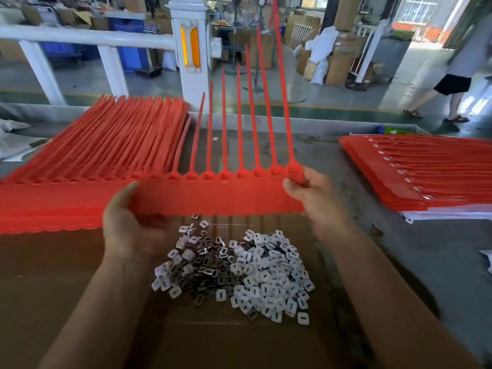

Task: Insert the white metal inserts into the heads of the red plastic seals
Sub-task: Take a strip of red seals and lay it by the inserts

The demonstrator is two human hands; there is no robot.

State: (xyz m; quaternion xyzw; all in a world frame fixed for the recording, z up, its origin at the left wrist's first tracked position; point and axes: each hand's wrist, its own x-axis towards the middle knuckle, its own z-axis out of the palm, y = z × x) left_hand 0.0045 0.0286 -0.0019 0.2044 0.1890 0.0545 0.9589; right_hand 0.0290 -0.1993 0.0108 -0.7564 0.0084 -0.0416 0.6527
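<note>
Both hands are holding one strip of red seals (213, 195) raised above the tabletop (399, 262). The left hand (127, 217) is gripping the strip's left part from beneath; the right hand (311, 193) is pinching its right end. The strip's long axis is running left to right, with the tails pointing up and away and the heads (241, 173) lining its far edge. The pile of white inserts (239, 270) is lying just below the strip, between the forearms, about equally near either hand.

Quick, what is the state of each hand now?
Left hand: grips the red seal strip.
Right hand: pinches the same strip's right end.
</note>
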